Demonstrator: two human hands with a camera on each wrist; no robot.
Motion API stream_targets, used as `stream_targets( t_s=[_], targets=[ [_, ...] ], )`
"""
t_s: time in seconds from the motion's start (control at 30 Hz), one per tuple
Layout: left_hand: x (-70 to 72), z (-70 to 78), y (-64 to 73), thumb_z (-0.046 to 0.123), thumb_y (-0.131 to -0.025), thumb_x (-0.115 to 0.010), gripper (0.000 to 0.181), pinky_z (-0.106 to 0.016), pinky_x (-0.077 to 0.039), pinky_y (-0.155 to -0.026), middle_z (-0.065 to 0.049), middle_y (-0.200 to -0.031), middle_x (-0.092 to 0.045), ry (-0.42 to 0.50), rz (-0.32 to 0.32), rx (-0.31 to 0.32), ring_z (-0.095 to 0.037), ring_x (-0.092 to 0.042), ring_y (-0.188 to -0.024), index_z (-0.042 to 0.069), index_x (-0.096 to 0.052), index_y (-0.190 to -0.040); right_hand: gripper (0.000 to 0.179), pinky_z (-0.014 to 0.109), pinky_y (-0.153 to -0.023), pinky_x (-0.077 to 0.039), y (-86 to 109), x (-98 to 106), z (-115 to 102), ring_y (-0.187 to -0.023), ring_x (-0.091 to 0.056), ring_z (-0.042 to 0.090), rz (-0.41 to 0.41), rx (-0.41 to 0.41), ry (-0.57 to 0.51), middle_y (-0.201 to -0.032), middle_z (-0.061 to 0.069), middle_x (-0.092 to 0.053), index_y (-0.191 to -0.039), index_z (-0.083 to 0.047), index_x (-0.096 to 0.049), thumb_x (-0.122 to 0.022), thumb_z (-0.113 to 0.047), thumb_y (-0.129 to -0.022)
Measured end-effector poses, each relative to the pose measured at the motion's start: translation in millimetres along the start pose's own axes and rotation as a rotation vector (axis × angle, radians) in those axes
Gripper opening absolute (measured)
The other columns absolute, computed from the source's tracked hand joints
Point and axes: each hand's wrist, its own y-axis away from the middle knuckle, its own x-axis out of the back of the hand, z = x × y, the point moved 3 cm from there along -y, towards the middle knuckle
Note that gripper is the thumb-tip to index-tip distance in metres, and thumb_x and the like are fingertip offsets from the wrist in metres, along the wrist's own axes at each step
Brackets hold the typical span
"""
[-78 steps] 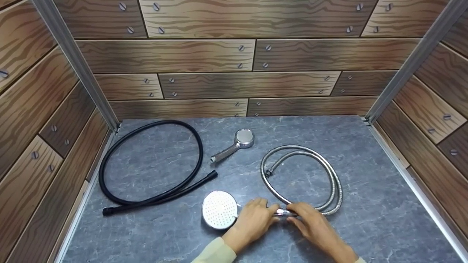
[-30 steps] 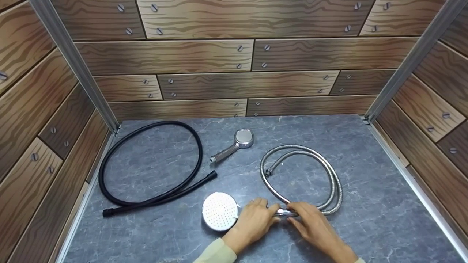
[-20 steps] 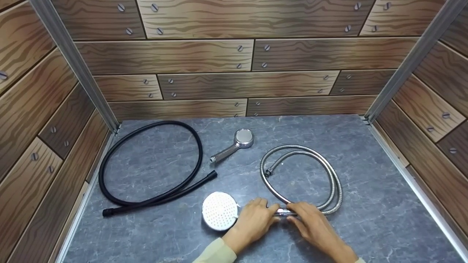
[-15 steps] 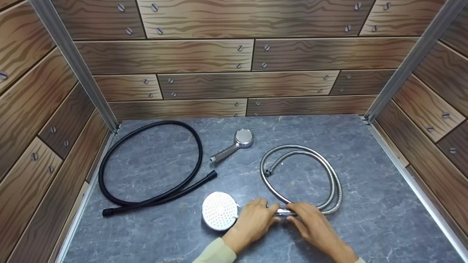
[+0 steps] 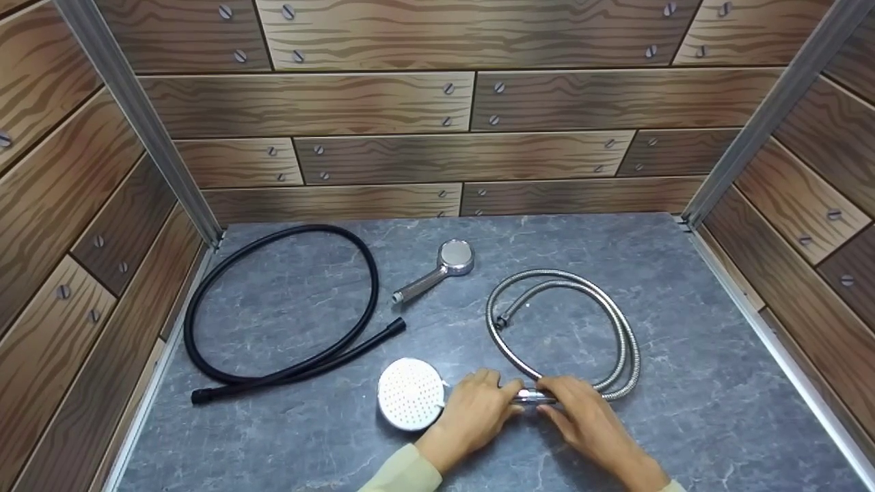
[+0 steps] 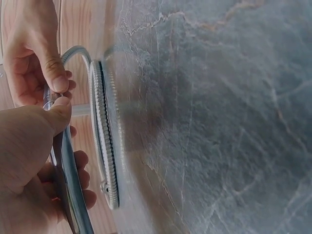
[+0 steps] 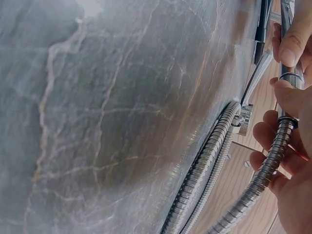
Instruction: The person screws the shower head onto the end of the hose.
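Closely, left fingers [image 6: 84, 179] curl round smooth chrome handle [image 6: 76, 200]; right fingers [image 7: 264, 135] pinch ribbed, looped metal hose [image 7: 254, 189].

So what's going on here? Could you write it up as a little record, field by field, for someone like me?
Left hand: grips the white-faced shower head by its handle
Right hand: grips the end of the silver hose
Joint: hose end and handle meet between the hands; how tight, I can't tell
Smaller shower head: lies farther back, no hose attached
Black hose: looped at the picture's left, both ends free
Table: grey, marbled
Walls: wood-plank pattern
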Motion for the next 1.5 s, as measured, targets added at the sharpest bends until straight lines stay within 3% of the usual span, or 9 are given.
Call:
stream_targets(
  t_s=[0.37, 0.67, 1.07, 1.5],
  targets=[
    [-0.1, -0.7, -0.6, 0.051, -0.098, -0.065, 0.025, -0.026, -0.047, -0.066, 0.005, -0.083, -0.063, 0.016, -0.021, 0.005, -0.014, -0.063, -0.079, 0.029, -0.068, -0.108, 0.044, 0.028, -0.079, -0.049, -0.2, -0.1, 0.4, -0.085, -0.066, 0.014, 0.007, 0.019, -0.006, -0.099, -0.002, -0.072, -0.116, -0.007, -0.071, -0.087, -0.009, -0.075],
    [-0.2, 1.0, -0.3, 0.051, -0.097, -0.066, 0.025, -0.027, -0.047, -0.064, 0.004, -0.082, -0.063, -0.006, -0.010, 0.002, -0.014, -0.063, -0.077, 0.029, -0.069, -0.108, 0.041, 0.027, -0.081, -0.048, -0.9, 1.9, -1.3, -0.085, -0.065, 0.014, 0.002, -0.016, -0.009, -0.097, -0.001, -0.070, -0.111, -0.005, -0.070, -0.087, -0.007, -0.074],
    [-2.0, 1.1, -0.6, 0.051, -0.096, -0.068, 0.027, -0.029, -0.049, -0.067, 0.003, -0.085, -0.065, 0.028, -0.084, 0.017, -0.016, -0.064, -0.080, 0.027, -0.067, -0.109, 0.038, 0.026, -0.079, -0.048, -0.4, 1.1, -1.7, -0.086, -0.067, 0.014, -0.013, -0.006, -0.001, -0.099, -0.001, -0.072, -0.112, -0.004, -0.071, -0.086, -0.008, -0.078],
    [-0.9, 1.6, 0.6, 0.051, -0.097, -0.067, 0.027, -0.029, -0.049, -0.067, 0.003, -0.083, -0.063, 0.032, -0.073, 0.025, -0.016, -0.062, -0.078, 0.027, -0.067, -0.109, 0.042, 0.029, -0.082, -0.048, 0.5, 0.4, -1.0, -0.087, -0.067, 0.016, 0.001, 0.000, -0.001, -0.099, 0.001, -0.072, -0.113, -0.004, -0.070, -0.085, -0.007, -0.074]
  ],
)
